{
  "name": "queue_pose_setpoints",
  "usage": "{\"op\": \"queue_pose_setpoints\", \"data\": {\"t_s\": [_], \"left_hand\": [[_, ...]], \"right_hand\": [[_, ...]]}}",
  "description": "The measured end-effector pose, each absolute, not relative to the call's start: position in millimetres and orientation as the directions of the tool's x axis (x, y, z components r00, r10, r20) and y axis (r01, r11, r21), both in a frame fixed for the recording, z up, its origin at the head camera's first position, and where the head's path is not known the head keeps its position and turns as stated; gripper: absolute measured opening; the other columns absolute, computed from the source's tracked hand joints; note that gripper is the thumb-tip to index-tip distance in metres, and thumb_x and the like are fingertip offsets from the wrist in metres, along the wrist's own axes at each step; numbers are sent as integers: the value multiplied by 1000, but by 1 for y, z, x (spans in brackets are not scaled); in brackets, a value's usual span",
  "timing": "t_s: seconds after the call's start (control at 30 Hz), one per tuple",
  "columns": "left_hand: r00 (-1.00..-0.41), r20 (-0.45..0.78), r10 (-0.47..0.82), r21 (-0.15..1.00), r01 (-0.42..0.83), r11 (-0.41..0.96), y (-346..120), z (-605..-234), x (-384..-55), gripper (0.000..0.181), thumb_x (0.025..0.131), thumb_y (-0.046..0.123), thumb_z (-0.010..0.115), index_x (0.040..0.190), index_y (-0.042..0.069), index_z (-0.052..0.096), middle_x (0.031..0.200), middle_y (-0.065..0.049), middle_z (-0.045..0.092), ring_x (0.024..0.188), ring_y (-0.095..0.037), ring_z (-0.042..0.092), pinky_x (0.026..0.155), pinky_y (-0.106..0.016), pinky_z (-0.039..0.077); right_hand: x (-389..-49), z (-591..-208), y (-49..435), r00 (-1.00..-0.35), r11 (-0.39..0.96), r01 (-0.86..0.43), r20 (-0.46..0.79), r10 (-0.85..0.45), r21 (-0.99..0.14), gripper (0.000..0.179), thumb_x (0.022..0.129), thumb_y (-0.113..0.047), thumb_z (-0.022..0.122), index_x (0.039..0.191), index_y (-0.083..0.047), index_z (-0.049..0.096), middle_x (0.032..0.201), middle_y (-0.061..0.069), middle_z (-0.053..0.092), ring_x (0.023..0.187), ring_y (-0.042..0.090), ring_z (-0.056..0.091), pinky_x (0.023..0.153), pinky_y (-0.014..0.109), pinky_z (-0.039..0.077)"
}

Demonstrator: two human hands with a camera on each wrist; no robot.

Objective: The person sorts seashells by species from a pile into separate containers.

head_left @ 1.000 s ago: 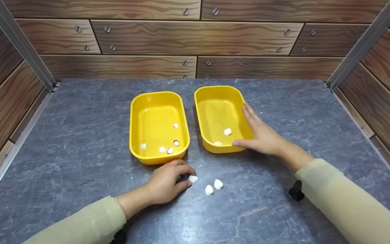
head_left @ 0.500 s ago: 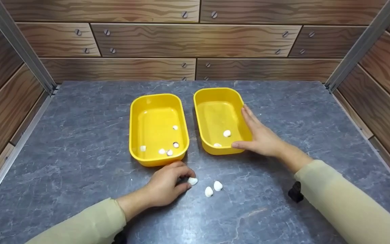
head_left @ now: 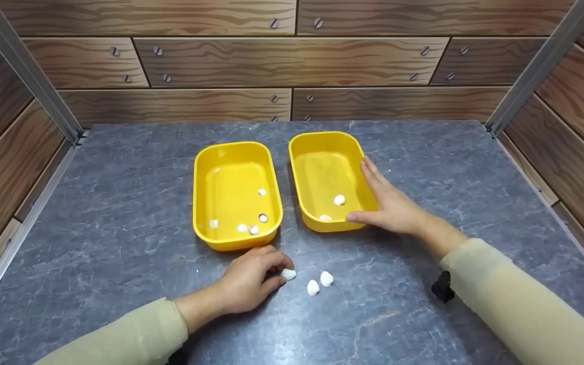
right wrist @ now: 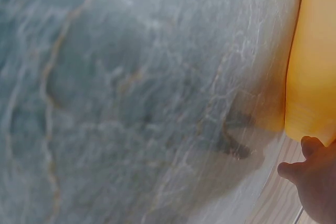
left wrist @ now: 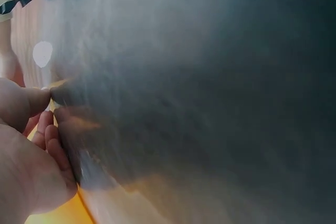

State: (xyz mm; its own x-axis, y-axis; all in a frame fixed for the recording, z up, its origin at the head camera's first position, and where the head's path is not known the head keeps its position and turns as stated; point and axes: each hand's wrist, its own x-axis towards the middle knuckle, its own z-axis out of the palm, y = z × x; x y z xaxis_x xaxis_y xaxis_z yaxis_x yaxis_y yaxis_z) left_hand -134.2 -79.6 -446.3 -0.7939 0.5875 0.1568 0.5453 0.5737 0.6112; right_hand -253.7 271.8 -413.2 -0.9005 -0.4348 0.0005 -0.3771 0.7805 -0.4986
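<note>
My left hand (head_left: 249,279) pinches a small white shell (head_left: 288,274) between thumb and index finger, low at the table just in front of the left yellow box (head_left: 195,197). Its knuckles are close to that box's near wall. Two more white shells (head_left: 327,278) lie on the table to the right of the fingertips. My right hand (head_left: 398,205) rests at the near right corner of the right yellow box (head_left: 294,177). Its straight fingers lie along the right side and the extended thumb touches the near rim. In the left wrist view the pinched shell is mostly hidden behind the thumb.
Inside the left box lie several small white shells (head_left: 242,227), mostly near its front end. The right box holds a white shell (head_left: 339,199) and another partly behind the front rim. Wood-patterned walls (head_left: 292,61) and metal posts (head_left: 522,66) enclose the dark marbled table (head_left: 135,213).
The pinched shell has shifted slightly toward me and turned a little in my left fingers. My right hand stays in place on the right box.
</note>
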Motion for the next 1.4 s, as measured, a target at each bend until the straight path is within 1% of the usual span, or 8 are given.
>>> {"op": "queue_pose_setpoints", "data": {"t_s": [0.27,0.5,0.63,0.8,0.93,1.07,1.2,1.4], "left_hand": [[-730,116,674,565,606,559,-80,-440,-134,14,98,14,77,110,16,73,94,4,64,90,-11,57,83,-36,50],[-708,81,701,617,588,523,-80,-432,-136,13,100,12,74,112,16,71,93,5,62,87,-11,58,81,-31,50],[-702,114,703,640,593,489,-77,-417,-138,15,101,9,72,115,13,70,96,3,63,89,-14,60,81,-31,52],[-692,190,697,662,614,430,-70,-384,-149,18,104,8,67,121,9,69,101,-1,65,91,-17,63,82,-32,56],[-710,224,668,685,602,410,-66,-355,-167,17,105,11,67,122,10,69,104,2,66,94,-14,61,86,-33,56],[-739,241,630,709,577,406,-62,-333,-189,15,106,11,67,121,9,69,102,0,65,93,-17,61,86,-37,56],[-783,187,594,760,499,418,-55,-319,-210,16,107,13,65,123,10,68,100,-3,64,89,-20,61,79,-34,57],[-827,107,552,768,421,483,-42,-315,-238,19,109,18,64,127,14,67,105,-3,63,93,-20,58,78,-31,53]], "right_hand": [[-255,-413,273,-903,785,-369,-8,-430,-497,127,89,-66,76,171,-10,-2,177,2,-13,160,44,14,124,64,20],[-254,-414,275,-904,784,-374,6,-428,-495,124,90,-61,78,170,-7,0,177,5,-11,159,45,15,124,63,20],[-254,-414,276,-904,785,-376,9,-427,-493,125,90,-63,77,170,-6,0,177,6,-11,159,46,15,124,63,20],[-255,-413,277,-908,791,-368,5,-419,-489,125,90,-61,78,170,-6,0,177,6,-11,159,45,14,124,63,19],[-255,-412,276,-907,790,-372,11,-420,-487,126,89,-64,77,170,-7,0,177,6,-11,159,46,16,124,63,21],[-254,-412,275,-906,785,-374,12,-424,-494,126,89,-63,78,170,-7,-1,177,6,-11,158,48,17,124,64,21],[-254,-413,273,-905,781,-369,3,-426,-505,126,89,-62,79,171,-8,-1,177,4,-12,159,46,16,124,63,21],[-253,-414,271,-903,774,-371,6,-429,-514,125,89,-60,80,171,-8,0,177,4,-12,159,44,15,124,63,20]]}}
